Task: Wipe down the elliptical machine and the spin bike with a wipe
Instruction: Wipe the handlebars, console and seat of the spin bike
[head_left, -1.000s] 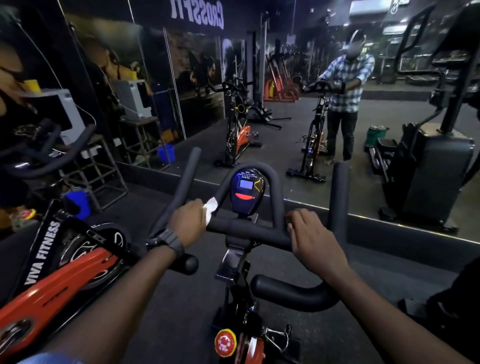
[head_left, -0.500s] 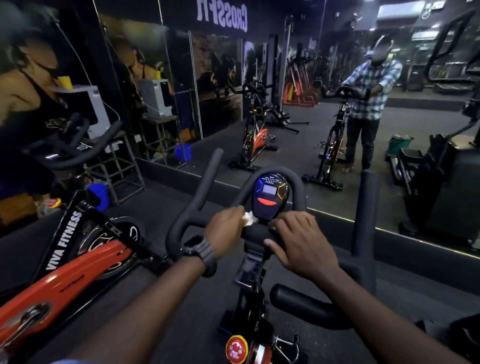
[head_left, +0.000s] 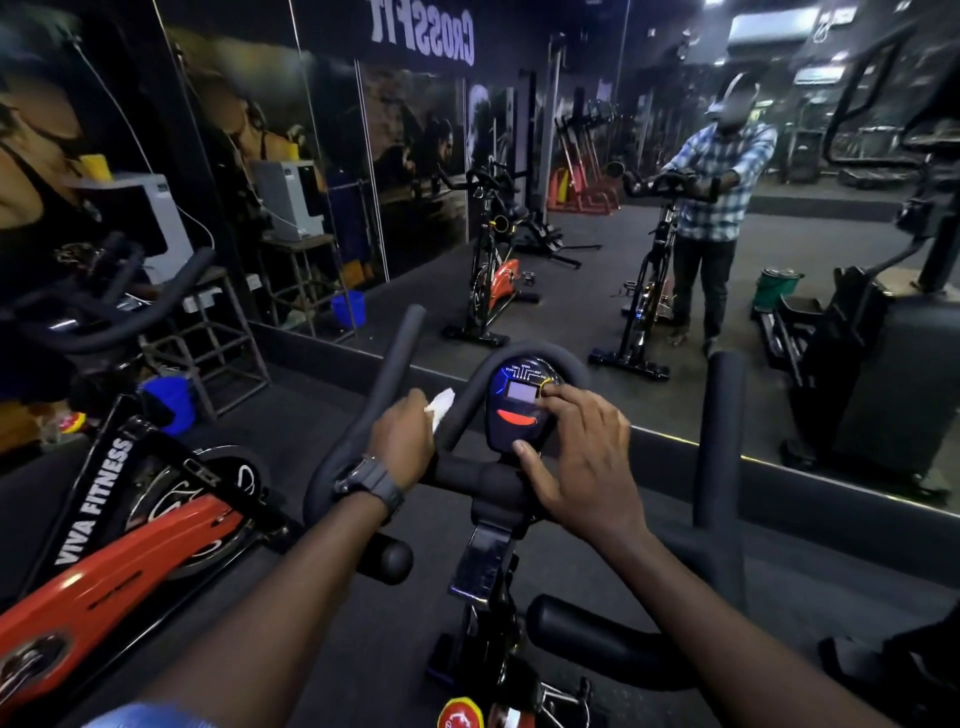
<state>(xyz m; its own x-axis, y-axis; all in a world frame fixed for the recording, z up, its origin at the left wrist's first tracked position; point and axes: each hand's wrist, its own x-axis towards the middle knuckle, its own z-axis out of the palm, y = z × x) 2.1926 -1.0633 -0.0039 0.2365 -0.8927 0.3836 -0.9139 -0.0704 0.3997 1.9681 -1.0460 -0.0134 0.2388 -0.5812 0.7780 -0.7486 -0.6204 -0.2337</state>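
The spin bike's black handlebars fill the middle of the view, with a small console at the centre showing a lit screen. My left hand grips a white wipe against the left side of the inner loop bar. My right hand holds the console, thumb on its lower edge and fingers curled over its right side. A dark elliptical machine shows at the right in the wall mirror.
A second bike with an orange frame stands close on the left. A wall mirror runs along the front, reflecting the gym and a person in a checked shirt. A blue bucket and a metal stand sit at the left.
My right hand left the right handlebar grip, crossed to the centre and rose onto the console. My left hand with the wipe slid up the loop bar. The view shifted left.
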